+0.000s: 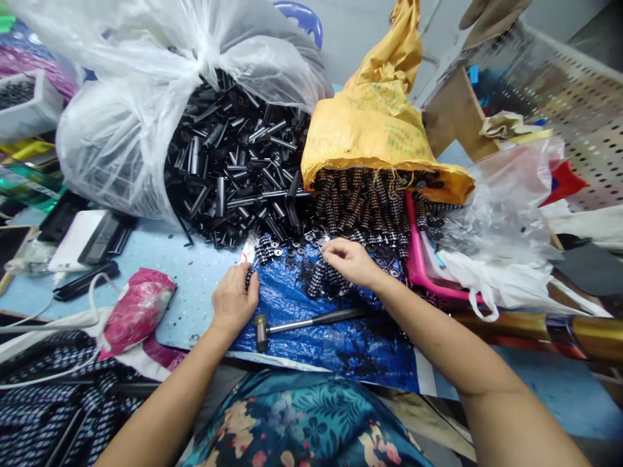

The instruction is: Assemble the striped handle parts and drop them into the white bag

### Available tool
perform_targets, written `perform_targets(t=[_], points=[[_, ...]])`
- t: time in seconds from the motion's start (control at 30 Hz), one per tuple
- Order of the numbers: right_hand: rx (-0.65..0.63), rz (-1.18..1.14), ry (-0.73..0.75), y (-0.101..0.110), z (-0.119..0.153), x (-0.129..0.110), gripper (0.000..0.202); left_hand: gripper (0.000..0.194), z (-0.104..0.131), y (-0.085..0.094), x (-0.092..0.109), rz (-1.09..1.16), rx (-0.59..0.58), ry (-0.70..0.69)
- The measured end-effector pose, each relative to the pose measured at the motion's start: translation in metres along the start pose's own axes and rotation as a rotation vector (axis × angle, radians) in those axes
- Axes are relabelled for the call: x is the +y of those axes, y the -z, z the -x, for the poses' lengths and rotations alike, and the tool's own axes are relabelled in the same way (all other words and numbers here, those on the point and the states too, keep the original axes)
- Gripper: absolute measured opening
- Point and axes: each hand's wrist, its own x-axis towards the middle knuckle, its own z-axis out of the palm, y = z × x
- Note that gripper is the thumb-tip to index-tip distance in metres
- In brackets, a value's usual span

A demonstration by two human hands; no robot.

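My left hand [236, 298] is closed on a small dark piece at the left edge of the blue sheet [285, 305]. Fingers pinched together, my right hand [351, 261] is over small round discs [300, 250]; what it holds is too small to make out. Below it lie dark ridged rolls [318, 279]. A hammer [292, 325] rests on the sheet between my forearms. Behind my hands, black tubes [233, 168] spill from a clear plastic bag [121, 143]. More ridged rolls fill the mouth of a yellow bag [365, 130].
A pink-wrapped bundle [139, 311] and a white device [78, 240] with cables lie at left. A pink frame [416, 253] and white plastic bags [506, 279] are at right. A golden tube [525, 329] crosses the right front; a perforated panel [574, 110] stands behind.
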Motion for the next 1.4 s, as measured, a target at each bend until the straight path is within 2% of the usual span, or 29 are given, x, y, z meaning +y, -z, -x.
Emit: perform_targets(t=[0.07,0.13,0.2,0.27,0.37,0.53,0.73,0.8,0.9,0.97,1.03,1.17,1.23,1.27,1.33,1.4], points=[[-0.005,0.119,0.026,-0.009,-0.011,0.000,0.024,0.029,0.000,-0.001,0.000,-0.010,0.009,-0.011],[-0.043,0.445,0.014,-0.009,-0.034,0.000,0.017,0.028,0.001,-0.002,-0.001,-0.016,0.030,-0.023],[-0.187,0.855,-0.008,-0.006,-0.061,0.000,0.018,0.027,0.001,-0.003,-0.002,-0.016,0.055,-0.032],[-0.355,1.078,-0.013,-0.004,-0.085,0.003,0.021,0.026,0.001,-0.003,-0.003,-0.012,0.074,-0.042],[-0.466,1.120,0.029,-0.007,-0.106,0.007,0.023,0.025,0.000,-0.003,-0.005,-0.003,0.087,-0.058],[-0.477,1.140,0.108,-0.010,-0.108,0.011,0.023,0.023,-0.001,-0.003,-0.006,0.003,0.108,-0.074],[-0.325,1.089,0.183,0.012,-0.092,0.018,0.021,0.025,-0.001,-0.003,-0.006,0.020,0.096,-0.050],[-0.143,0.938,0.203,0.020,-0.086,0.019,0.019,0.025,0.000,-0.003,-0.006,0.026,0.093,-0.042],[0.248,0.468,0.230,0.035,-0.077,0.018,0.015,0.027,0.000,-0.004,-0.006,0.037,0.089,-0.030],[0.386,0.222,0.175,0.046,-0.067,0.016,0.017,0.027,-0.001,-0.005,-0.007,0.039,0.084,-0.025],[0.350,0.110,0.055,0.057,-0.048,0.014,0.023,0.027,-0.002,-0.005,-0.007,0.041,0.085,-0.029],[-0.053,0.116,-0.251,0.072,0.013,0.014,0.031,0.026,0.003,-0.002,-0.003,0.026,0.132,-0.084],[-0.177,0.202,-0.361,0.073,0.046,0.014,0.032,0.027,0.010,0.003,0.005,0.018,0.109,-0.176],[-0.180,0.272,-0.389,0.072,0.059,0.013,0.032,0.027,0.014,0.006,0.010,0.012,0.059,-0.232],[-0.094,0.426,-0.380,0.068,0.074,0.009,0.030,0.026,0.017,0.010,0.023,-0.031,-0.110,-0.307],[0.020,0.502,-0.318,0.061,0.073,0.000,0.028,0.026,0.012,0.011,0.038,-0.116,-0.288,-0.297]])
